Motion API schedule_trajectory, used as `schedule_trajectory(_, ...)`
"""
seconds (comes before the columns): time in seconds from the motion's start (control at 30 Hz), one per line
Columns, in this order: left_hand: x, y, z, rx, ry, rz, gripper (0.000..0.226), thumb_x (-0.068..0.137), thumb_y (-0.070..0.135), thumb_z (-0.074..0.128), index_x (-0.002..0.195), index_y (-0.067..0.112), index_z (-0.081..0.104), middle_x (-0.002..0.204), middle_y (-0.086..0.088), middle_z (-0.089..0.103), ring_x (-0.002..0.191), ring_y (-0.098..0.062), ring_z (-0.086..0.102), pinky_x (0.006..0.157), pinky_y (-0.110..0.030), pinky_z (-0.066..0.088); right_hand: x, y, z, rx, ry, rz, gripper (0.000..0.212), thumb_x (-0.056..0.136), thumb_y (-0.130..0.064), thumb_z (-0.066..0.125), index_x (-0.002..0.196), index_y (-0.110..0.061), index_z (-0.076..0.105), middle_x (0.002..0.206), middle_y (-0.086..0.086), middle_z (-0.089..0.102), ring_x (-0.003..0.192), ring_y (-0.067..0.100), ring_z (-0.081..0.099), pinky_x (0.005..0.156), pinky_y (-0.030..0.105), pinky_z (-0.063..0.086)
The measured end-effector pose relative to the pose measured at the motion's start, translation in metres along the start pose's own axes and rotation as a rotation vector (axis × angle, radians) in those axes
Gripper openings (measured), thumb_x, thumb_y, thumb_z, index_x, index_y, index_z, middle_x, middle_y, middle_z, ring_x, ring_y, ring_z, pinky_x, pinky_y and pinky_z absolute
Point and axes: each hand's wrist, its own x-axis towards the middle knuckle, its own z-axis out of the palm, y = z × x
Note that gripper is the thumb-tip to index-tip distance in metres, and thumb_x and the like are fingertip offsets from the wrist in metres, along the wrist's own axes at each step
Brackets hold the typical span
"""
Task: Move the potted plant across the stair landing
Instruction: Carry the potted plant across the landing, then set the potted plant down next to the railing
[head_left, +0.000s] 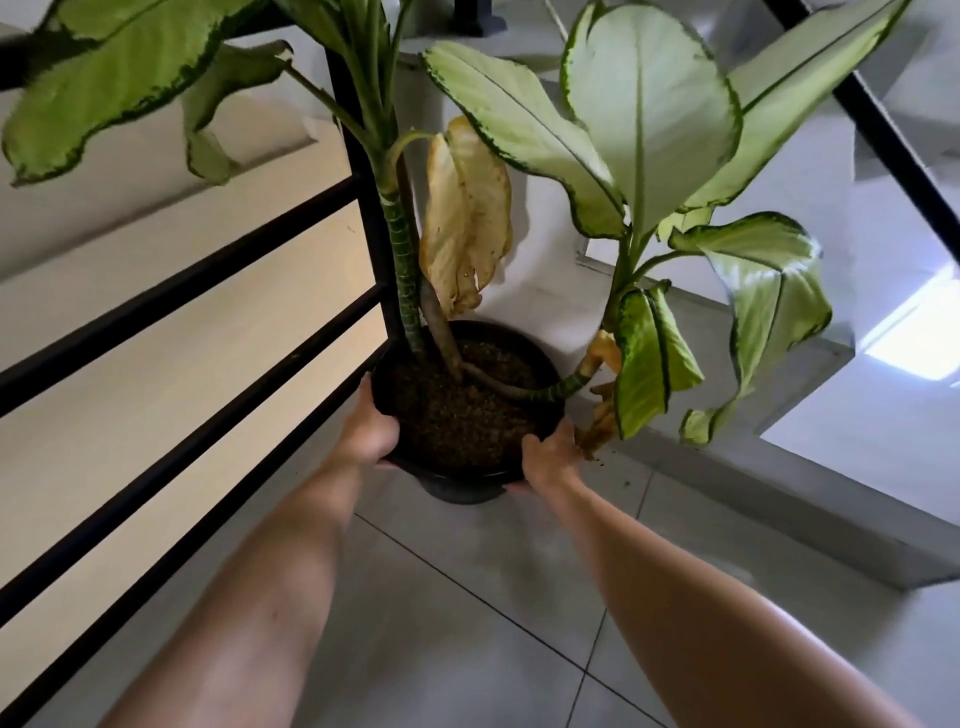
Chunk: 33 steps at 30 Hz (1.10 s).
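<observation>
The potted plant stands in a round black pot (457, 483) filled with brown soil, over the tiled landing. Two ringed green stems rise from it with large pale green leaves (644, 104) and one withered yellow leaf (467, 218). My left hand (369, 431) grips the pot's left rim, thumb along the edge. On the near right rim my right hand (550, 452) is closed, next to some dried brown leaves. Whether the pot rests on the floor or is lifted I cannot tell.
A black metal railing (182, 384) with horizontal bars runs along the left, its post right behind the pot. Grey floor tiles (467, 597) lie under my arms. On the right a white ledge (810, 374) borders the stairwell, with another black rail (883, 135) above.
</observation>
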Motion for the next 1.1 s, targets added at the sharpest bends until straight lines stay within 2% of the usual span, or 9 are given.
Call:
schedule_trajectory(0.17,0.003,-0.004,0.015,-0.127,0.065,-0.053,0.077,0.100,0.040,0.058,0.158,0.050,0.009,0.155,-0.011,0.040,0.118,-0.049,0.057,0.053,-0.047,0.063,0.015,-0.005,-0.007,-0.103,-0.003,-0.073,0.054,0.105,-0.013,0.043,0.153,-0.029,0.025,0.159,0.011,0.030,0.128,0.050,0.051,0.049,0.046,0.062)
schedule_trajectory(0.33,0.003,-0.009,0.028,-0.176,0.158,0.017,0.079,0.104,0.034,0.057,0.164,0.034,0.005,0.160,-0.016,0.035,0.137,-0.043,0.043,0.092,-0.040,0.049,0.021,-0.010,-0.011,-0.201,-0.017,-0.097,0.049,0.104,-0.015,0.043,0.149,-0.030,0.030,0.151,0.014,0.040,0.115,0.050,0.062,0.039,0.036,0.061)
schedule_trajectory(0.43,-0.010,-0.008,0.033,-0.232,0.190,-0.034,0.071,0.102,0.042,0.053,0.160,0.044,0.013,0.155,-0.013,0.042,0.128,-0.046,0.051,0.070,-0.037,0.057,0.022,-0.015,-0.018,-0.208,-0.034,-0.110,0.050,0.104,-0.012,0.043,0.150,-0.030,0.031,0.155,0.012,0.036,0.123,0.050,0.057,0.039,0.035,0.060)
schedule_trajectory(0.57,-0.021,-0.004,0.039,-0.289,0.221,-0.038,0.063,0.097,0.031,0.054,0.147,0.056,0.025,0.145,-0.009,0.049,0.120,-0.045,0.056,0.076,-0.066,0.059,0.028,-0.022,-0.028,-0.249,-0.076,-0.115,0.062,0.106,-0.014,0.043,0.159,-0.037,0.020,0.162,0.012,0.028,0.123,0.051,0.056,0.038,0.030,0.058)
schedule_trajectory(0.7,-0.024,0.001,0.036,-0.303,0.235,-0.030,0.067,0.097,0.024,0.054,0.150,0.052,0.026,0.146,-0.008,0.049,0.124,-0.043,0.054,0.080,-0.066,0.058,0.033,-0.021,-0.023,-0.261,-0.050,-0.134,0.057,0.105,-0.014,0.044,0.156,-0.032,0.026,0.158,0.013,0.033,0.118,0.051,0.060,0.035,0.028,0.055)
schedule_trajectory(0.8,-0.020,-0.002,0.034,-0.271,0.225,-0.056,0.070,0.096,0.014,0.047,0.150,0.052,0.025,0.146,-0.011,0.047,0.122,-0.048,0.055,0.067,-0.067,0.060,0.033,-0.019,-0.019,-0.248,-0.039,-0.139,0.059,0.105,-0.014,0.043,0.154,-0.040,0.023,0.160,0.011,0.030,0.121,0.051,0.057,0.038,0.034,0.059)
schedule_trajectory(0.93,-0.019,-0.006,0.031,-0.233,0.202,-0.069,0.069,0.096,0.013,0.045,0.151,0.050,0.025,0.146,-0.010,0.046,0.119,-0.048,0.055,0.063,-0.063,0.062,0.019,-0.015,-0.016,-0.360,-0.010,-0.117,0.065,0.106,-0.024,0.039,0.158,-0.043,0.004,0.159,0.019,0.036,0.100,0.043,0.068,0.069,0.051,0.065)
schedule_trajectory(1.03,-0.019,-0.007,0.029,-0.200,0.178,-0.080,0.070,0.098,0.012,0.044,0.153,0.050,0.022,0.145,-0.013,0.046,0.115,-0.048,0.057,0.059,-0.055,0.064,0.013,-0.008,-0.018,-0.475,0.029,-0.183,0.072,0.106,-0.037,0.041,0.162,-0.035,-0.003,0.164,0.015,0.032,0.133,0.043,0.052,0.103,0.056,0.051)
schedule_trajectory(1.1,-0.018,-0.006,0.029,-0.188,0.180,-0.081,0.073,0.097,0.012,0.043,0.153,0.051,0.019,0.146,-0.016,0.045,0.115,-0.050,0.057,0.059,-0.055,0.064,0.006,-0.002,-0.021,-0.501,0.020,-0.235,0.073,0.107,-0.038,0.040,0.163,-0.031,-0.005,0.167,0.013,0.027,0.143,0.040,0.042,0.116,0.049,0.039)
